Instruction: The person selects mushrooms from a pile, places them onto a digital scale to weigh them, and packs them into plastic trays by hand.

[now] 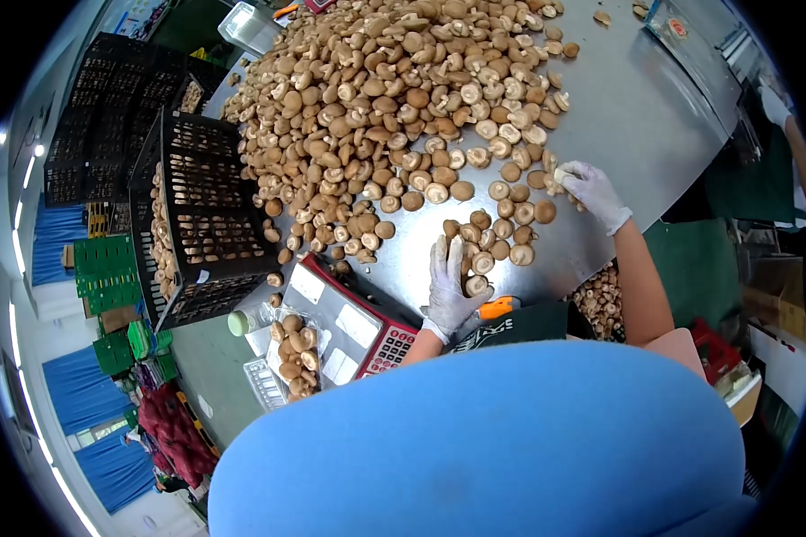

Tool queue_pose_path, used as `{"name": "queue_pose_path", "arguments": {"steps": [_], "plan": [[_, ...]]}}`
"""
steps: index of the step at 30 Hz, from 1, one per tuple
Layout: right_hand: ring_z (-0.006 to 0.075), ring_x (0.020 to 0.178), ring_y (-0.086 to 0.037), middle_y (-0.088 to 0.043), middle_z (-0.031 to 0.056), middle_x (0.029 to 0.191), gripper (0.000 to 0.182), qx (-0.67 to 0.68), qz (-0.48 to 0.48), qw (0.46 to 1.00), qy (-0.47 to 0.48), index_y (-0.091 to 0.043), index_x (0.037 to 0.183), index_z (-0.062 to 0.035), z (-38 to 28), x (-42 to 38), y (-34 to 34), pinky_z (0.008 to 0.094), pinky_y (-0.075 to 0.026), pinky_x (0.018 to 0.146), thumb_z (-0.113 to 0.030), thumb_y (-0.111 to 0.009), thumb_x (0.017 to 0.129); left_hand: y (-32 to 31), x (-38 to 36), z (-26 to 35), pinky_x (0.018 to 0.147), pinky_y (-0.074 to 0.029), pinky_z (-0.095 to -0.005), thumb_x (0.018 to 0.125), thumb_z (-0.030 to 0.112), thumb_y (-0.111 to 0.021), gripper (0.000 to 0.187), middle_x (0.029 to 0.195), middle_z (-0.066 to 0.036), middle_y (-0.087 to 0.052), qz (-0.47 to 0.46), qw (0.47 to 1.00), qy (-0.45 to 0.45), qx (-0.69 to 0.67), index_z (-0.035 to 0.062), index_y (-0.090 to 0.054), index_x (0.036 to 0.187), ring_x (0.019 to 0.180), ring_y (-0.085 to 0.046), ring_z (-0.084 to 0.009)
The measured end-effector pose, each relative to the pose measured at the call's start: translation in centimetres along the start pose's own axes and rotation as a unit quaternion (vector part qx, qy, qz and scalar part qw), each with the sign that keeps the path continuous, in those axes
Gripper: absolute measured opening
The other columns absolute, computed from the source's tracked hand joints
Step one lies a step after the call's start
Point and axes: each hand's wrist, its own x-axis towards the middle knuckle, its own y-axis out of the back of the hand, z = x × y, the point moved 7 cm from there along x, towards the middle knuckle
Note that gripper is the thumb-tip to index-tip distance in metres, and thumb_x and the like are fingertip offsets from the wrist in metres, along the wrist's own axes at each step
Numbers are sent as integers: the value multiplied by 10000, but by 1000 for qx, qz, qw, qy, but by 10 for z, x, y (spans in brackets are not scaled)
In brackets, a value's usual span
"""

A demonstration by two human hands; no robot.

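Observation:
A large heap of brown mushrooms [358,107] covers much of the steel table [636,116]. My left hand [450,288], in a whitish glove, rests by the table's near edge with its fingers stretched toward the heap, beside a small group of mushrooms [482,261]. One mushroom lies against its thumb side. My right hand [591,190], gloved too, is at the right edge of the spread mushrooms, its fingers closed around some mushrooms [553,179]. An orange-handled tool [500,307] lies just right of my left hand.
A red scale [376,336] stands left of my left hand, near a clear tray of mushrooms [294,358]. Black crates [210,215] of mushrooms stand farther left. At the right edge another person's arm [801,161] shows. More mushrooms [600,302] sit below the table edge.

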Motion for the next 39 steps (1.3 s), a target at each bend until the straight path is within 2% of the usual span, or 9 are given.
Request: {"name": "queue_pose_path", "arguments": {"steps": [6,9,11,14,21,25,29,33,39], "plan": [[207,1029,-627,-633,136,1150,416,-42,81,984,153,-657,1176,-18,23,11,-15,325,-492,942,-303,-730,881,4,19,14,1173,-291,-496,647,290,-860,1171,1552,-297,-208,62,995,-35,-69,75,-171,1569,1443,-229,-482],[215,1022,-644,-649,119,1125,384,-11,83,960,266,-668,1168,-44,30,27,-36,321,-513,903,-300,-726,887,-7,21,13,1174,-310,-445,658,272,-893,1207,1562,-276,-204,44,996,-22,-76,27,-138,1568,1452,-267,-417],[249,1013,-652,-652,105,1122,346,-160,147,956,197,-673,1162,-63,-26,-10,-38,342,-529,863,-289,-698,902,-15,21,14,1169,-323,-435,674,215,-876,1173,1555,-269,-223,47,995,-28,-81,24,-139,1567,1440,-294,-413],[290,947,-673,-677,82,1078,243,-284,133,870,382,-686,1120,-165,-66,-19,-70,358,-550,819,-244,-693,890,-20,20,14,1175,-309,-450,708,172,-824,1090,1532,-266,-282,59,990,-20,-128,38,-166,1566,1432,-294,-432],[346,1055,-643,-656,142,1147,219,-467,-31,854,226,-694,1064,-114,-59,47,-129,432,-519,914,-140,-607,865,-26,8,-4,1124,-387,-378,784,-37,-749,1115,1542,-186,-288,17,922,80,-379,51,23,1584,1406,-370,-272],[309,1015,-661,-668,155,1093,243,-347,-31,885,308,-685,1069,-50,-67,35,-104,383,-519,912,-131,-606,854,-18,-1,-4,1159,-334,-373,776,-19,-750,1090,1554,-191,-270,33,907,83,-412,26,-20,1584,1427,-338,-275],[119,797,-591,-645,60,1043,270,31,-135,976,167,-665,1129,-36,-50,17,-55,252,-505,694,-204,-573,939,-17,-3,-12,1153,-349,-391,772,34,-776,964,1506,-192,-345,45,925,120,-357,20,-210,1553,1393,-386,-303],[48,701,-510,-606,2,930,395,424,-179,877,139,-614,1232,-15,-14,13,-18,179,-404,501,-306,-602,964,6,23,7,1147,-349,-415,764,110,-793,879,1467,-215,-387,36,992,45,-108,32,-329,1506,1352,-417,-351],[44,711,-517,-598,-18,884,308,365,-74,916,147,-629,1167,-42,-17,-19,14,190,-402,508,-261,-630,950,-6,28,-6,1160,-319,-424,724,230,-852,939,1476,-217,-380,-44,994,46,-85,32,-356,1496,1383,-376,-369]]}}
